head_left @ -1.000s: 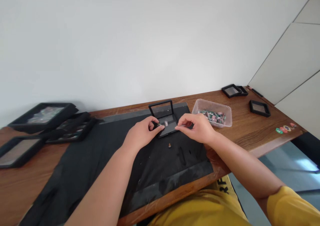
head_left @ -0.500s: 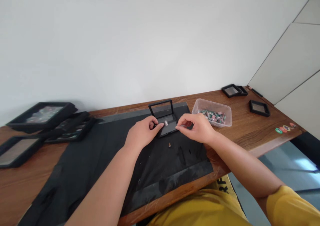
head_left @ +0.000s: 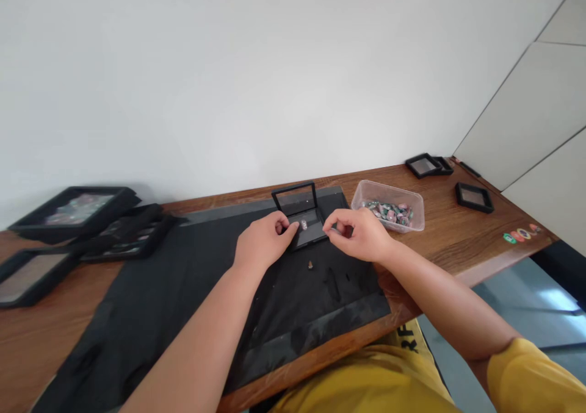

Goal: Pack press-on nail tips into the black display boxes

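A small black hinged display case lies on the black mat, its windowed lid tilted up at the back. A small shiny pinkish piece sits inside, on the clear film. My left hand is closed on the case's left edge, thumb over the rim. At the right edge, my right hand is pinched with thumb and forefinger together; whatever is between the fingertips is too small to make out. A tiny brownish piece rests on the mat just in front of the case.
Right of the case stands a clear plastic tub holding many pink and green pieces. Black frames lie at the far right, near several round stickers. More black frames are piled at the left. The mat covers the wooden table's middle.
My right hand has shifted very slightly right, its fingertips curled more tightly. My left hand stays on the case's left edge, and the case has hardly moved.
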Demonstrator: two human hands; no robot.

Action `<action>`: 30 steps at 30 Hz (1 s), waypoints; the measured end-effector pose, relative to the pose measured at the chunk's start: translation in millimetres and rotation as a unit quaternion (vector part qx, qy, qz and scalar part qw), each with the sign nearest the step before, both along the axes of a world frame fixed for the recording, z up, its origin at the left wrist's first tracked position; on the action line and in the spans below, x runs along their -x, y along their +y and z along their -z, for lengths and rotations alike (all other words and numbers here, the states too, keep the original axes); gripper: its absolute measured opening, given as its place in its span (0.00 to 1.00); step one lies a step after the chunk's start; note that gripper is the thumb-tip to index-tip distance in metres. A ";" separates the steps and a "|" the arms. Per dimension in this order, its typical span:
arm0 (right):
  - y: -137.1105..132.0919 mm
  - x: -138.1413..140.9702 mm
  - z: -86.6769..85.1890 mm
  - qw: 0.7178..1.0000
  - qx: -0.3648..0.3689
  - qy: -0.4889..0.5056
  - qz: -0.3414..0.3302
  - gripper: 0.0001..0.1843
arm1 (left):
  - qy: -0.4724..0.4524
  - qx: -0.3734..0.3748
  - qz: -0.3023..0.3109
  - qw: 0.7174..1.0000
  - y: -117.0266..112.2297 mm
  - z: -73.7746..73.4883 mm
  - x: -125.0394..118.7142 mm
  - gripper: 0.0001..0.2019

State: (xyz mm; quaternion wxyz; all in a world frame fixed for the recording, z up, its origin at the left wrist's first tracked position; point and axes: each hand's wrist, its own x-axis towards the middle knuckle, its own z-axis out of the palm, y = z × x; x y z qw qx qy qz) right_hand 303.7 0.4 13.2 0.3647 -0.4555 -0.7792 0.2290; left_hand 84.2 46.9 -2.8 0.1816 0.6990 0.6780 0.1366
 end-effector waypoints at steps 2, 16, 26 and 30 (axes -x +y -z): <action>0.0 0.2 -0.4 1.000 0.008 -0.005 0.000 0.05 | 0.002 -0.005 0.000 1.000 0.1 0.8 -0.1 0.13; 0.7 2.9 0.9 0.999 0.039 -0.004 0.004 0.04 | -0.071 -0.030 0.005 0.997 0.8 3.1 9.0 0.19; 1.7 4.8 7.3 0.998 0.056 0.037 -0.012 0.12 | -0.160 -0.058 0.040 0.985 -8.5 -10.3 12.6 0.18; 1.5 5.1 7.1 0.998 0.040 0.037 -0.012 0.12 | -0.242 -0.064 0.091 0.964 -15.3 -9.8 3.7 0.19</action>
